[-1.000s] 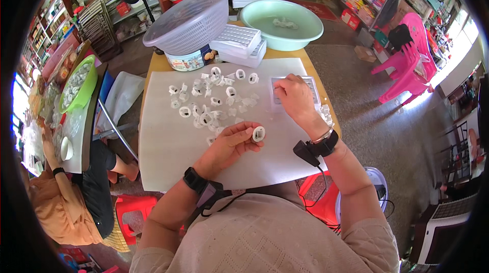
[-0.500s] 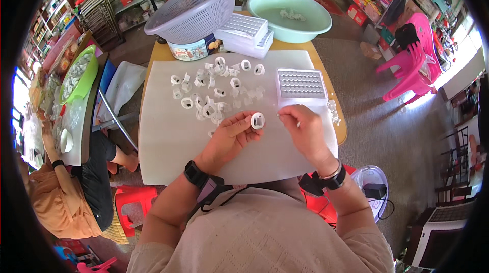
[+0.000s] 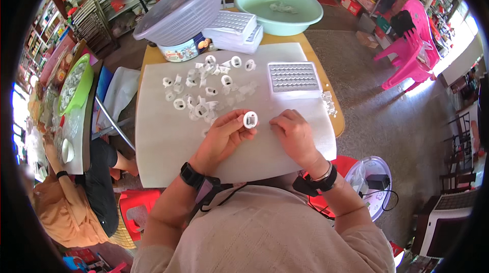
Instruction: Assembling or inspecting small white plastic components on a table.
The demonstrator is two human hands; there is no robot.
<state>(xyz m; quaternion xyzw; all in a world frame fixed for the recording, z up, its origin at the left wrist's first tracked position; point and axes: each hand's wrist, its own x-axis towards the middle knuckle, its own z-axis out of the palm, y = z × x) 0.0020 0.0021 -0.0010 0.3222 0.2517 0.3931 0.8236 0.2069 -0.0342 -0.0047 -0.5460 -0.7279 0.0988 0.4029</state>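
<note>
From where I stand, the biggest thing is the pale wooden counter [image 3: 141,73], most of its top under a white sheet [image 3: 168,163]. At its far end a lilac basket [image 3: 178,16] leans, apparently propped on a printed tub [image 3: 174,54]; I can't make out what either holds. To the right of it stands a mint-green basin [image 3: 300,27], a few whitish pieces [image 3: 282,7] at its bottom. Between them sit at least 2 stacked white trays [image 3: 232,22], the top tray marked with rows of cells. Another white tray [image 3: 299,94] lies on the sheet beyond the right hand, filled with neat rows of small greyish parts [image 3: 294,77]. The 2 hands face each other near the front, well apart from that tray. The left hand [image 3: 229,133] grips a round white piece [image 3: 250,119] between thumb and fingers, its slotted face up, the slot's longer side running roughly away from the body. That piece lies just left of the right hand [image 3: 290,131], with a small gap between; those fingers are drawn together, and I cannot tell whether they pinch anything. Similar loose white pieces [image 3: 201,110] are scattered beyond the left hand, and smaller white bits [image 3: 329,105] lie by the counter's right edge.
</note>
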